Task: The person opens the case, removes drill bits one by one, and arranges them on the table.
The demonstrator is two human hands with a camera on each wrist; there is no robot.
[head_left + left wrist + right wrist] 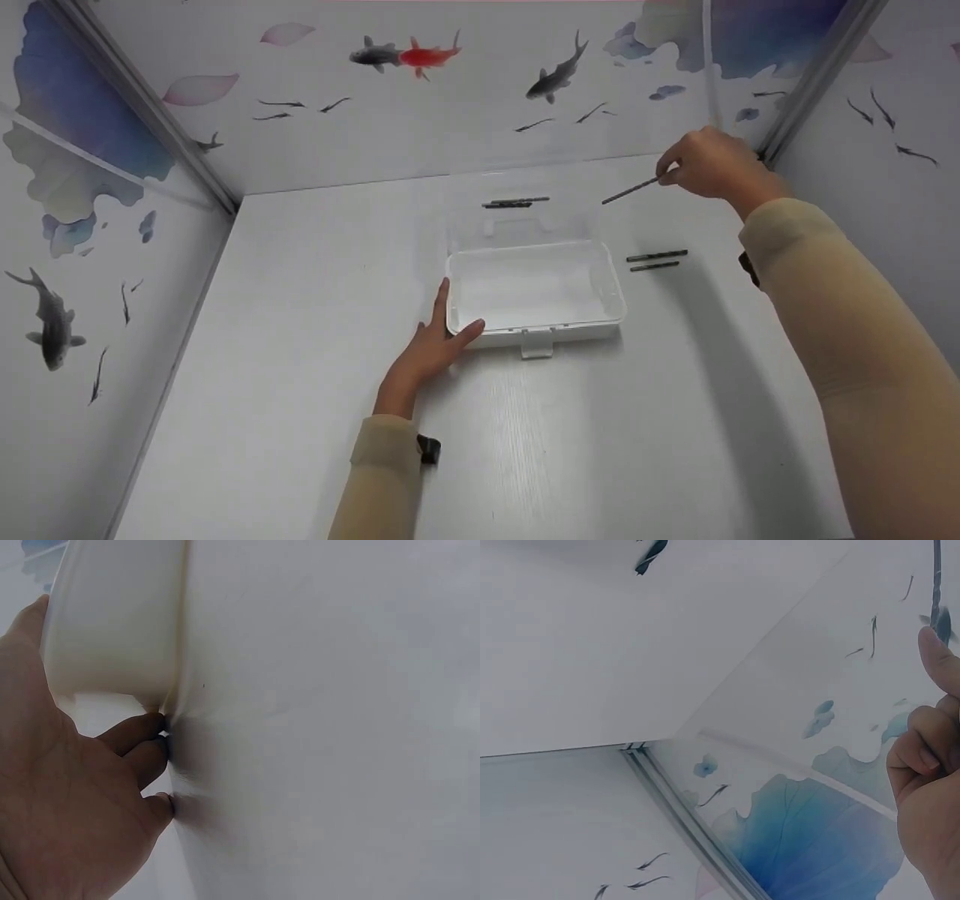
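Note:
A drill bit (628,191) slants down to the left from my right hand (709,161), which pinches one end between thumb and fingers above the table's back right. In the right wrist view the drill bit (937,585) rises past the thumb tip. My left hand (427,349) rests against the near left corner of a plastic box (544,335), thumb at the front rim and fingers along the left side. Its lower fingers touch the tabletop in the left wrist view. The box stands with its clear lid (469,229) raised at the back, and nothing lies inside.
Two drill bits (656,261) lie right of the box. More drill bits (516,202) show at the back by the clear lid; whether behind or on it, I cannot tell. Fish-patterned panels (480,97) enclose the white table (315,300) at the back and sides.

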